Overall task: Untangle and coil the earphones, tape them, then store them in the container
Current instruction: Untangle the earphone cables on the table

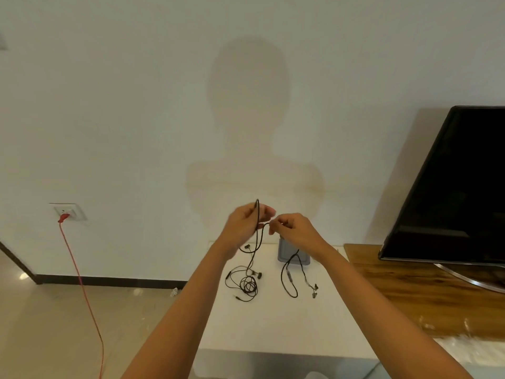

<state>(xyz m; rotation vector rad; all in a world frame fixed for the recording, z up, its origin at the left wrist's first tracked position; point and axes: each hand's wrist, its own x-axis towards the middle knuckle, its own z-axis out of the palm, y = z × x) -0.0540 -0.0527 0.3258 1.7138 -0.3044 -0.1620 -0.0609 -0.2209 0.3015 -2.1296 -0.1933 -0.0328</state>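
Left hand [244, 222]: raised above the table, fingers curled round the black earphone cable [257, 205], a loop of which stands up above the fist. Right hand [293, 228]: just beside it, thumb and forefinger pinching the same cable. Strands hang from both hands to the white table [273, 324]. Below the left hand lies a tangled bunch of earphones [248, 285]; below the right, a looser loop with earbuds [289, 277]. Grey container [285, 254] stands behind, partly hidden by the right wrist. Dark television [451, 187] on wooden stand [410, 283] to the right; red lead [82, 283] in wall socket [69, 212] to the left
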